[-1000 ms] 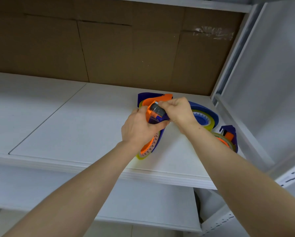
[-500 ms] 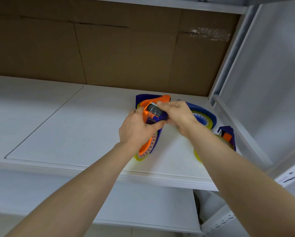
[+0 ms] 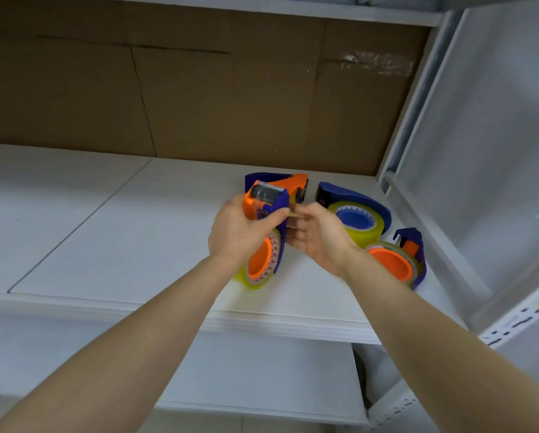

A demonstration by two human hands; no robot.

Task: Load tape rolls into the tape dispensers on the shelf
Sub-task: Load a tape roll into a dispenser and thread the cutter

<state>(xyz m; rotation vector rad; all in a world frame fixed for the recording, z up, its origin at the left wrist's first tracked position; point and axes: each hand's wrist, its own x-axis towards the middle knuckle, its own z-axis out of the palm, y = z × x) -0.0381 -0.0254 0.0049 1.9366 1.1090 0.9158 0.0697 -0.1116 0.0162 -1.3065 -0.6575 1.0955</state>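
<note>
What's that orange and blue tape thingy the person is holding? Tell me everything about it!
The held tape dispenser looks plastic: a blue frame, orange hub, grey roller on top. A clear yellowish tape roll sits on the hub. It stands on edge over the white shelf. The left hand grips its top; the right hand seems to pinch the loose tape end.

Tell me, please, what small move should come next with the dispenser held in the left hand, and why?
Probably draw the clear strip over the roller at the top. The roll already sits on the orange hub of the dispenser that the left hand grips, and the right hand appears to pinch the strip beside it, though blurred.
</note>
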